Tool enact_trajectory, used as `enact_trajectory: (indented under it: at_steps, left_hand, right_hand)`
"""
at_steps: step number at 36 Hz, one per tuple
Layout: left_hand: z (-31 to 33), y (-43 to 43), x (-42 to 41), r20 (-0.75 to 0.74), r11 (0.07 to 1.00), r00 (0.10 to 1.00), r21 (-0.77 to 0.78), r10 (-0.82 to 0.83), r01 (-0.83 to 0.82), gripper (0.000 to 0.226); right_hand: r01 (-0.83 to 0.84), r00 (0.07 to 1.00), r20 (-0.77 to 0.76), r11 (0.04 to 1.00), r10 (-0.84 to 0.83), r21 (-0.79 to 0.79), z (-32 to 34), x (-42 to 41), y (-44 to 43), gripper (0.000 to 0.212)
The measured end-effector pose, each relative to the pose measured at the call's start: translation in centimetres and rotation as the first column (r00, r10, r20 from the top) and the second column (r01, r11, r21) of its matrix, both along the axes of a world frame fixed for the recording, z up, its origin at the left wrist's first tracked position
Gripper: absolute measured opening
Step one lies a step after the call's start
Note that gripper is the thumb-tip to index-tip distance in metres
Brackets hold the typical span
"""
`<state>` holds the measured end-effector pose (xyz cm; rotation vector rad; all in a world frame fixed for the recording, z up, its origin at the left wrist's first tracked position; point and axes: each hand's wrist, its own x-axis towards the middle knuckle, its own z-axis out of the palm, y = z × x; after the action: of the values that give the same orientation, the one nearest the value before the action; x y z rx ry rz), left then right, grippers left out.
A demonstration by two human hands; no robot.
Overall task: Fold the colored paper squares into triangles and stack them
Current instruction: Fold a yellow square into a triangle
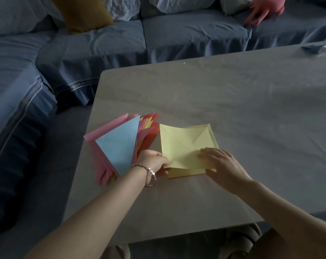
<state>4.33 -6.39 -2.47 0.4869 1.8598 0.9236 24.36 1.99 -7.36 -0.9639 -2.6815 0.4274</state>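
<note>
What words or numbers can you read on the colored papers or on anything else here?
None: no word, number or sign can be read anywhere.
The yellow paper square shows only fold creases.
The blue triangle is blank.
The small blue thing far off on the table is too blurred to tell if it bears any text.

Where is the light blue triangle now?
In the head view, the light blue triangle lies atop the stack of folded triangles by the table's left edge, left of the yellow square and left hand.
</note>
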Motion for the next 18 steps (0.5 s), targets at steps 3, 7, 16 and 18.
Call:
enact_trajectory:
  at_steps: [3, 7, 16, 18]
  left_hand:
    - [0.3, -1.2, -1.2, 0.006, 0.997, 0.999, -0.060, -0.040, 0.040, 0.011]
    - [-0.8, -1.8, -2.3, -0.040, 0.987, 0.994, -0.132, -0.100, 0.094, 0.016]
    - [-1.3, 0.3, -2.6, -0.275, 0.993, 0.958, -0.065, 0.081, -0.103, 0.039]
    - [-1.1, 0.6, -2.4, -0.348, 0.994, 0.934, -0.040, 0.083, -0.104, 0.023]
  right_hand:
    - [-0.035, 0.995, -0.095, 0.999, 0.035, 0.002, 0.4, 1.4, 0.5, 0.042]
    - [-0.211, 0.972, -0.123, 0.976, 0.203, -0.060, 0.8, 1.8, 0.4, 0.033]
    - [-0.396, 0.917, 0.034, 0.918, 0.397, -0.034, 2.2, 0.7, -1.2, 0.024]
    - [-0.375, 0.924, 0.035, 0.919, 0.381, -0.122, 3.1, 0.4, -1.6, 0.018]
